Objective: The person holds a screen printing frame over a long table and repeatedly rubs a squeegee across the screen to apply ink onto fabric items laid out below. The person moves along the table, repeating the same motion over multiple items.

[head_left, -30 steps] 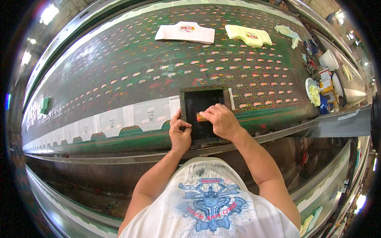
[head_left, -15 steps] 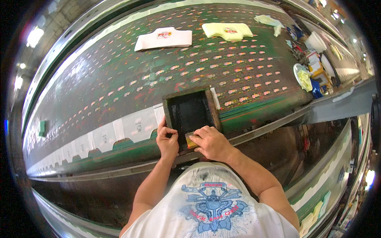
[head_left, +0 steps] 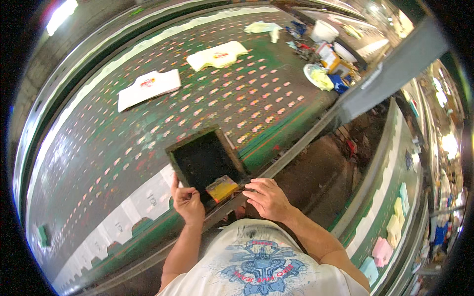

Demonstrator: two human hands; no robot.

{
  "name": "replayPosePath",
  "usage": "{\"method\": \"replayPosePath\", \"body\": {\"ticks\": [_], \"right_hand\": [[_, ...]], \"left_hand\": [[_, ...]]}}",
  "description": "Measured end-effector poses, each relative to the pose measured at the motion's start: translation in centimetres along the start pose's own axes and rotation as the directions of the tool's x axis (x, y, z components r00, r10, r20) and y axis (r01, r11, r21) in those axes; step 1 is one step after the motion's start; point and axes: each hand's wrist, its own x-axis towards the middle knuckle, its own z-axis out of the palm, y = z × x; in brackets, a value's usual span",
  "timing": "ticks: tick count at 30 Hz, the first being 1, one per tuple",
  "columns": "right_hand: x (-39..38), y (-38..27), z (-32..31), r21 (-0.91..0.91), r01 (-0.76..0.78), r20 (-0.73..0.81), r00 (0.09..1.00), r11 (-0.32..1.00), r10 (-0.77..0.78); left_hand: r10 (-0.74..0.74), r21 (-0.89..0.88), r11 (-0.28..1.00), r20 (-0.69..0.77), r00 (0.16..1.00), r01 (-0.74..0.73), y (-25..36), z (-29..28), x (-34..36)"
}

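A small dark-walled screen-printing frame (head_left: 229, 148) with a black mesh sits tilted at the near edge of the long printing table (head_left: 276, 148). My left hand (head_left: 188, 204) grips its near left side, with the index finger stretched along the outside and the other fingers curled. Inside the near end of the frame rests a squeegee (head_left: 222, 189) with a yellow face, touched by neither hand as far as I can see. By the frame's near right corner is my right hand (head_left: 268, 199), fingers apart and holding nothing; whether its fingertips touch the frame I cannot tell.
Rows of small printed motifs cover the table. A white fabric stack (head_left: 148, 91) and a pale yellow one (head_left: 217, 55) lie farther off. White cut pieces (head_left: 123, 217) line the near left edge. A grey beam (head_left: 395, 69) crosses at right, near a white bucket (head_left: 325, 30).
My right hand has let go of the squeegee and moved right, off the frame. The squeegee stays inside. The whole view has turned, so the table now slants more.
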Motion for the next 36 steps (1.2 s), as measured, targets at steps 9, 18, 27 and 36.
{"method": "replayPosePath", "body": {"ticks": [9, 18, 27, 36], "right_hand": [[-9.1, 1.5, -4.4, -0.045, -0.276, -0.282, 0.925, 0.960, 0.253], [-22.1, 5.5, -12.4, 0.085, -0.592, -0.691, 0.545, 0.802, 0.475], [-34.5, 4.5, -13.9, 0.754, -0.429, -0.582, -0.085, 0.497, 0.809], [-40.8, 7.0, -20.4, 0.818, -0.395, -0.547, -0.315, 0.418, 0.775]], "left_hand": [[0.048, -0.231, 0.973, 0.228, 0.973, 0.007, 4.5, 6.7, 3.7], [0.021, -0.275, 0.916, 0.759, 0.651, 0.292, 6.9, 26.3, -6.8], [-0.026, -0.044, 0.880, 0.990, 0.142, 0.472, 6.7, 41.2, -19.9], [0.006, 0.066, 0.864, 0.990, -0.142, 0.500, 6.0, 56.2, -31.0]]}}
